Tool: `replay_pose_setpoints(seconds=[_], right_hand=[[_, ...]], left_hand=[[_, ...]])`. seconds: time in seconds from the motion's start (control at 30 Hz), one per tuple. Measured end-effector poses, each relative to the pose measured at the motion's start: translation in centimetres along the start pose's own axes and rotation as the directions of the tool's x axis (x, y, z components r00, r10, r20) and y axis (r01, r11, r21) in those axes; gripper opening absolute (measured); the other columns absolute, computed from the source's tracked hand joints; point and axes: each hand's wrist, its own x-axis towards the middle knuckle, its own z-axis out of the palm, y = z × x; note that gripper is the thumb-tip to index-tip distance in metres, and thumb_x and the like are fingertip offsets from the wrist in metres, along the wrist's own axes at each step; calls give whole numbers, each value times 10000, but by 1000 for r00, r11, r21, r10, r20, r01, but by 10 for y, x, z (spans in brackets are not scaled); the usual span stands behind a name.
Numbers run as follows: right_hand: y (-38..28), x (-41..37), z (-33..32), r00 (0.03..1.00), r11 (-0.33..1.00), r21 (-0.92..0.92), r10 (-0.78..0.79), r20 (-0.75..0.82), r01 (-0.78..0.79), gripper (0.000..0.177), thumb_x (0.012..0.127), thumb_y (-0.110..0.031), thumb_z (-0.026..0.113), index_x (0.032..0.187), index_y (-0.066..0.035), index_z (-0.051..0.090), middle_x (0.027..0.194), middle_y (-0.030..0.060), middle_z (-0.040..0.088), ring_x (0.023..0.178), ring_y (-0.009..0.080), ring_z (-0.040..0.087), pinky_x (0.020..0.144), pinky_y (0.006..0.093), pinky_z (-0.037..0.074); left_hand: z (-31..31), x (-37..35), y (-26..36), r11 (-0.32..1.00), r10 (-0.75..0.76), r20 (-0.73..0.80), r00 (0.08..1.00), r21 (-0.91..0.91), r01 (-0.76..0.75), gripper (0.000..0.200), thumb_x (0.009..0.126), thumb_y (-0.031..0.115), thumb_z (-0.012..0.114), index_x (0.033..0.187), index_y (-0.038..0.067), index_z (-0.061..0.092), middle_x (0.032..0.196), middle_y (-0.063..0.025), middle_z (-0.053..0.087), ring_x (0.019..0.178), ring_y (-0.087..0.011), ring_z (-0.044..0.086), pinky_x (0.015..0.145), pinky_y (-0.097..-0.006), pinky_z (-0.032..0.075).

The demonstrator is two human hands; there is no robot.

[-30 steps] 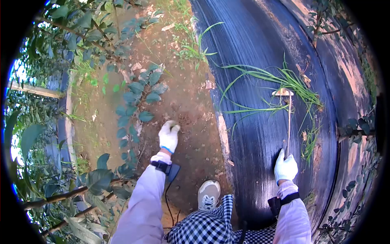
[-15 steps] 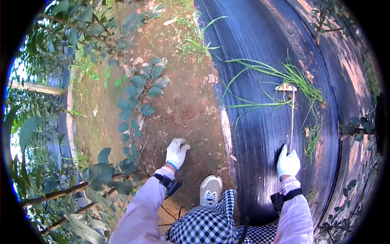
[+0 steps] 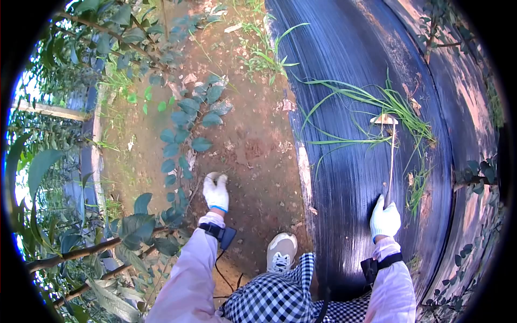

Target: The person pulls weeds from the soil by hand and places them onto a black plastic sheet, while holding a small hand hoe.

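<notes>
My right hand (image 3: 385,219), in a white glove, is wrapped round the thin handle of a small hoe (image 3: 392,156). The hoe's pale blade (image 3: 384,119) rests on black plastic sheeting (image 3: 350,177), by a clump of long green grass (image 3: 401,110). Over the bare soil to the left is my gloved left hand (image 3: 216,192), its fingers bent and drawn together beside a thin twig. Whatever those fingertips hold, if anything, is too small to make out. A leafy branch (image 3: 186,124) lies just beyond that hand.
Shrub branches (image 3: 97,252) with broad leaves crowd the lower left. More grass (image 3: 264,56) grows along the sheeting's edge. My shoe (image 3: 281,253) stands on the soil path (image 3: 253,207), below a checked cloth (image 3: 269,301). A wooden post (image 3: 51,110) shows at far left.
My left hand has moved left and slightly upward, towards the leafy branch, its fingers turning to point away from me. The right hand stays on the hoe; the view has shifted slightly.
</notes>
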Motion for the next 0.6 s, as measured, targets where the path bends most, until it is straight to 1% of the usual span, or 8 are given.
replay_pose_setpoints(seconds=[0.1,0.17,0.2,0.3,0.4,0.43,0.5,0.6], right_hand=[[0,0,1,1000,1000,-10,5,3,-5,500,916,-491,499,800,-32,659,728,215,669,712,402,669,676,481,521],[1,1,2,1000,1000,-20,10,9,-9,502,916,-494,497,803,-33,659,733,215,670,718,403,671,679,480,521],[2,1,3,1000,1000,-28,10,11,-10,504,917,-496,495,805,-32,660,736,215,671,721,403,671,681,480,522],[1,0,2,1000,1000,5,8,10,-8,509,917,-500,492,808,-32,660,743,217,672,727,403,672,684,481,521],[-1,-1,-1,1000,1000,13,7,10,-7,513,917,-503,490,809,-31,660,744,219,671,728,403,672,685,480,520],[-1,-1,-1,1000,1000,3,13,14,-13,514,916,-504,490,809,-31,660,744,219,671,729,402,672,685,480,520],[3,1,3,1000,999,-30,16,12,-16,515,916,-504,490,807,-31,660,738,220,670,729,402,672,684,478,520],[0,0,0,1000,1000,-3,8,15,-8,518,914,-505,491,810,-26,660,738,222,669,730,400,673,685,477,521]], left_hand=[[3,20,-20,979,58,71,996,192,-71,349,797,231,711,1058,17,621,1003,-157,641,934,-300,614,864,-390,479],[9,23,13,921,142,145,979,343,-185,397,779,265,724,1074,21,619,1056,-174,621,973,-331,606,876,-415,480],[18,25,12,928,166,153,974,311,-207,442,761,309,730,1092,39,617,1114,-192,587,1027,-371,579,888,-443,476],[24,48,18,831,68,346,936,499,-245,354,816,298,672,1072,59,627,1001,-170,638,950,-377,615,859,-444,485],[-1,47,33,910,41,627,778,299,-289,289,860,272,621,1036,43,631,931,-171,667,913,-365,634,830,-428,494],[-12,33,45,986,28,604,797,115,-122,248,877,238,602,1004,27,630,909,-186,674,918,-357,636,823,-401,495],[-17,5,33,995,66,640,765,15,-98,238,854,217,634,1008,36,626,896,-174,664,914,-357,634,835,-387,495],[-22,-51,24,890,293,751,591,11,-455,261,806,197,674,1031,76,619,990,-135,640,1000,-349,605,851,-405,499]])
